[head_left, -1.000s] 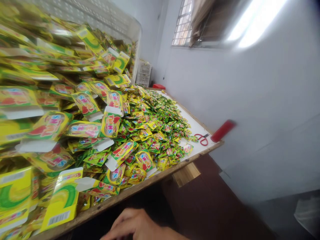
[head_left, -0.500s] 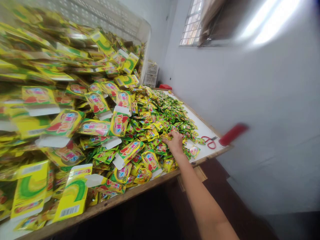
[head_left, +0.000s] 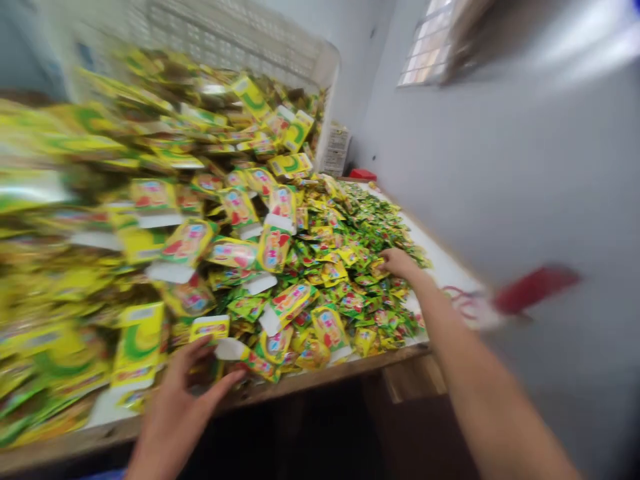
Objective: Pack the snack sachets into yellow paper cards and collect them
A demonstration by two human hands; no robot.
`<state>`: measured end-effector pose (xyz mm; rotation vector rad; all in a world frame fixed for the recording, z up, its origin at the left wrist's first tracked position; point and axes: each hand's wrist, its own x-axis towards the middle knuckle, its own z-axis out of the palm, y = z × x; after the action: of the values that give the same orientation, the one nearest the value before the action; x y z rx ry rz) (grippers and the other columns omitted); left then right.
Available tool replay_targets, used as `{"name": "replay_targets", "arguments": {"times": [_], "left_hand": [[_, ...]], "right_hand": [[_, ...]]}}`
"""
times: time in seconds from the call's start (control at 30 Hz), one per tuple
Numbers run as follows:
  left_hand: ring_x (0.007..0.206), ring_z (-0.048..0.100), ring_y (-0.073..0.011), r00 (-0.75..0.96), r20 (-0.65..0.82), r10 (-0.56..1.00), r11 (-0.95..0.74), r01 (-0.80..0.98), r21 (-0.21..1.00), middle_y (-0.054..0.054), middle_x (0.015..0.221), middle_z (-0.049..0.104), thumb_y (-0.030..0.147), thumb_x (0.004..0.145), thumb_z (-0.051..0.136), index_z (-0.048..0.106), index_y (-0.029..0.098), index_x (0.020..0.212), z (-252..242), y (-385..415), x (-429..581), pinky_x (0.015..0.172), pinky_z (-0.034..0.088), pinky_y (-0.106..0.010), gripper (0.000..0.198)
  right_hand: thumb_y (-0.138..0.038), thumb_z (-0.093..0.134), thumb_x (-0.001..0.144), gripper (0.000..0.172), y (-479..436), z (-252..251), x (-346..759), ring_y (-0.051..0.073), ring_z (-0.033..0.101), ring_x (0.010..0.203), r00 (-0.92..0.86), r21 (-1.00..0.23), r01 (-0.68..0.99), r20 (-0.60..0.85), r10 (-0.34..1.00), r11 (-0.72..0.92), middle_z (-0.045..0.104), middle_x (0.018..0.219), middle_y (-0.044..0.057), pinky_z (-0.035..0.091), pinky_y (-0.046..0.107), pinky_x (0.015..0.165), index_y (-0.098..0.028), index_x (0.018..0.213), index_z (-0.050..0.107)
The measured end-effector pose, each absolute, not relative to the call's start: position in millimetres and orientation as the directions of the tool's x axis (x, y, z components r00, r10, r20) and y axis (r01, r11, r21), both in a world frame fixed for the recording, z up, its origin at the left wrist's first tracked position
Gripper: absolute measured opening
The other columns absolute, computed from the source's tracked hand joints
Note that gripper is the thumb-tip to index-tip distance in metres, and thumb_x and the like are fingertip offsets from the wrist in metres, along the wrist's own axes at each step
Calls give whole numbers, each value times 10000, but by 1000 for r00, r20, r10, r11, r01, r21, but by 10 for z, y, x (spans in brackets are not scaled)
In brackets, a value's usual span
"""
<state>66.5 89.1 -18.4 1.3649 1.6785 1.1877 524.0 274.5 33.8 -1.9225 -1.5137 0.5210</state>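
Note:
A big heap of yellow-green flat cartons (head_left: 190,247) covers the left of a wooden-edged table (head_left: 330,375). Small yellow-green sachets (head_left: 360,267) spread over its right half. My left hand (head_left: 180,407) reaches up at the near edge, fingers spread, touching a flat carton (head_left: 207,328) at the foot of the heap. My right hand (head_left: 397,262) is stretched far out and rests on the sachets, fingers curled down into them. Whether it holds any is blurred.
A white perforated crate (head_left: 240,40) stands behind the heap. Red-handled scissors (head_left: 463,303) and a red object (head_left: 535,288) lie at the table's right corner, blurred. A grey wall runs along the right with a barred window (head_left: 430,47) high up.
The view has swung right and blurred. My left hand has come up to the cartons at the near edge. My right hand stays out on the sachets, a little farther along.

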Motion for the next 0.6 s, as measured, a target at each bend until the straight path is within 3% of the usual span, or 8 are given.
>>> {"name": "replay_targets", "arguments": {"times": [0.13, 0.27, 0.4, 0.57, 0.6], "left_hand": [[953, 647, -278, -206, 86, 975, 41, 542, 840, -55, 986, 671, 566, 679, 725, 562, 212, 1177, -206, 898, 723, 838, 505, -376, 633], [1003, 630, -300, -234, 122, 965, 47, 610, 791, -72, 1072, 657, 612, 630, 742, 496, 242, 1305, -229, 881, 832, 866, 500, -412, 808], [1176, 564, -353, -228, 220, 948, 33, 763, 646, -148, 1330, 572, 570, 712, 689, 332, 216, 1430, -237, 857, 1154, 944, 459, -475, 876], [1030, 630, -352, -190, 364, 912, -19, 865, 501, -161, 1275, 608, 414, 796, 630, 193, 195, 1500, -65, 815, 1386, 902, 455, -492, 857], [1021, 628, -357, -163, 388, 907, -43, 881, 471, -162, 1241, 623, 406, 793, 633, 179, 187, 1506, -19, 798, 1376, 903, 451, -503, 873]], "right_hand": [[-293, 708, 814, 176, 2689, 309, 5191, 160, 601, 779, 281, -704, 700, 118, 952, -120, 640, 850, 26, 498, 327, 744, -132, 828, 641], [-256, 790, 584, 238, 2287, 288, 5207, 192, 552, 734, 412, -759, 645, 245, 878, -91, 613, 710, 16, 432, 322, 712, -162, 737, 634], [-427, 674, 694, 350, 1799, 368, 4850, 206, 568, 706, 489, -855, 519, 304, 818, 8, 631, 735, 39, 445, 321, 638, -137, 883, 623], [-434, 690, 748, 366, 1293, 508, 3725, 188, 662, 748, 242, -936, 295, 269, 932, 193, 710, 859, 33, 529, 285, 656, -187, 1006, 612], [-392, 708, 751, 364, 1215, 520, 3493, 190, 671, 766, 158, -964, 128, 253, 955, 234, 716, 886, 39, 539, 288, 671, -191, 1030, 587]]}}
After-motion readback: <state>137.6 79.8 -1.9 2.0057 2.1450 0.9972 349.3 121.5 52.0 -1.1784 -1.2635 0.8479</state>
